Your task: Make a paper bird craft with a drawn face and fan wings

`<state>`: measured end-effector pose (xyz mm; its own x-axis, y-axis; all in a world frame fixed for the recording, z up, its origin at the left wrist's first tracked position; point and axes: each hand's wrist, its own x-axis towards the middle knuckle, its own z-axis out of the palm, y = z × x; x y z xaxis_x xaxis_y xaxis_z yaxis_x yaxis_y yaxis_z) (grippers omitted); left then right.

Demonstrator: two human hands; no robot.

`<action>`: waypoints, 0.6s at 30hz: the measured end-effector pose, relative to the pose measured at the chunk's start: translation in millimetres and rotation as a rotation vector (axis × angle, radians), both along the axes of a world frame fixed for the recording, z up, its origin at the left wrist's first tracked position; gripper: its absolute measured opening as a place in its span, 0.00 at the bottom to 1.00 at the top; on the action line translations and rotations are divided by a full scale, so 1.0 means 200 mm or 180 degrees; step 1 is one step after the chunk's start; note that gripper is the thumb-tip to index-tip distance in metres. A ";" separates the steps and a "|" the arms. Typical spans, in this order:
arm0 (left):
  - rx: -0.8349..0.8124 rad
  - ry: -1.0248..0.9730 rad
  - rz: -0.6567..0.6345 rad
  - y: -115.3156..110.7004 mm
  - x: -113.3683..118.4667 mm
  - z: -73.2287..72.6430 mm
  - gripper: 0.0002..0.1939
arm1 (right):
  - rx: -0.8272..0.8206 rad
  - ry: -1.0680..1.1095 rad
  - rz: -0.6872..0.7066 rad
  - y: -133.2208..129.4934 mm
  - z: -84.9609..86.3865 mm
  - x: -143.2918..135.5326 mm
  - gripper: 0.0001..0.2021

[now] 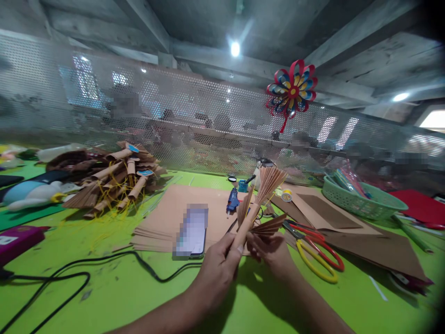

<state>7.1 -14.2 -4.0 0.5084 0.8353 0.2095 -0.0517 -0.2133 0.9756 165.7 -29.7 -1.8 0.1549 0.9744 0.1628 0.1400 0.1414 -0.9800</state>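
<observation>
My left hand point(219, 262) is closed around the lower end of a rolled brown paper tube point(246, 223), which tilts up and to the right. Its far end spreads into a pleated fan point(270, 182). Pleated brown paper fins stick out on both sides of the tube. At the right-hand fin point(269, 226), my right hand point(273, 253) has its fingers bent together close to the tube; the fingertips are partly hidden. Just right of that hand lie scissors point(318, 253) with red and yellow handles. A blue glue gun point(232, 200) lies beyond the tube.
A phone point(192, 232) lies on stacked brown paper sheets point(167, 208). Finished-looking paper tubes with yellow strings point(121, 174) are piled left. A black cable point(139, 257) crosses the green table. A green basket point(365, 199) stands right, before a perforated metal partition point(208, 102).
</observation>
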 end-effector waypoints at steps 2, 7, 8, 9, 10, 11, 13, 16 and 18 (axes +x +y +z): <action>0.0106 0.0074 0.0044 0.00 0.00 0.00 0.13 | 0.0016 0.0027 0.0029 0.00 0.00 0.00 0.25; 0.0234 0.0154 0.0099 0.00 -0.01 0.00 0.12 | 0.0062 0.0108 0.0120 0.01 -0.01 0.00 0.23; 0.0234 0.0156 0.0116 0.00 -0.01 0.01 0.12 | 0.0053 0.0112 0.0113 0.01 -0.01 0.00 0.23; 0.0231 0.0158 0.0136 0.00 -0.01 0.01 0.12 | 0.0041 0.0114 0.0101 0.02 -0.01 0.00 0.24; 0.0226 0.0161 0.0147 0.00 -0.01 0.02 0.12 | 0.0027 0.0118 0.0091 0.02 -0.01 0.00 0.24; 0.0219 0.0166 0.0150 0.00 -0.01 0.02 0.12 | 0.0017 0.0113 0.0085 0.02 -0.01 0.00 0.24; 0.0204 0.0186 0.0132 -0.01 -0.01 0.02 0.12 | 0.0006 0.0084 0.0078 0.01 -0.01 0.01 0.25; 0.0211 0.0231 0.0105 -0.01 -0.01 0.02 0.13 | -0.0034 0.0018 0.0069 0.01 -0.01 0.01 0.25; 0.0239 0.0253 0.0092 -0.01 -0.01 0.02 0.14 | -0.0058 0.0019 0.0061 0.01 -0.02 0.01 0.25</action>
<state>5.5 -16.2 0.8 0.5017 0.8333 0.2320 0.0326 -0.2862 0.9576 168.5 -26.7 -5.0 0.1371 0.9800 0.1442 0.1316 0.1263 -0.9832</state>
